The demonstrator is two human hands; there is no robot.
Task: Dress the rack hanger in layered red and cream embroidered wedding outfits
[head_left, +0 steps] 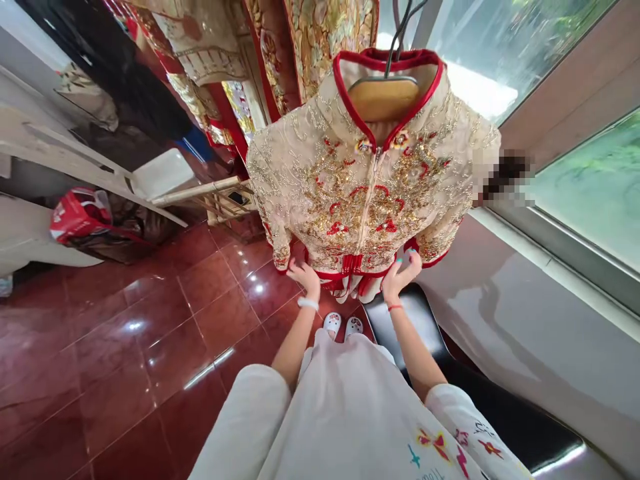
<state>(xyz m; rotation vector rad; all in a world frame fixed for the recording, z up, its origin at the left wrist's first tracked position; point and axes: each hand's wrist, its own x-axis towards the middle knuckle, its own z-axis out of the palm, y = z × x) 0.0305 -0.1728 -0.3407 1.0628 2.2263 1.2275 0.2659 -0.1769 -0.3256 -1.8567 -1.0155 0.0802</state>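
A cream jacket point(360, 193) with gold and red embroidery hangs from a wooden hanger point(383, 99) on dark hooks. It has a red-trimmed collar and a centre zip point(370, 200). My left hand point(305, 279), with a white band on its wrist, holds the lower hem from below. My right hand point(403, 277), with a thin red string on its wrist, grips the hem at the other side. The jacket's lower edge bunches between them. Below the hands, my white slippers point(343, 325) show on the floor.
A black padded seat point(405, 320) stands just right of my body, beside a white wall and a window point(590, 187). Red glossy tiles point(135, 347) cover the floor. Further left are a white folding chair point(163, 173), a red bag point(80, 215) and more embroidered garments point(310, 40).
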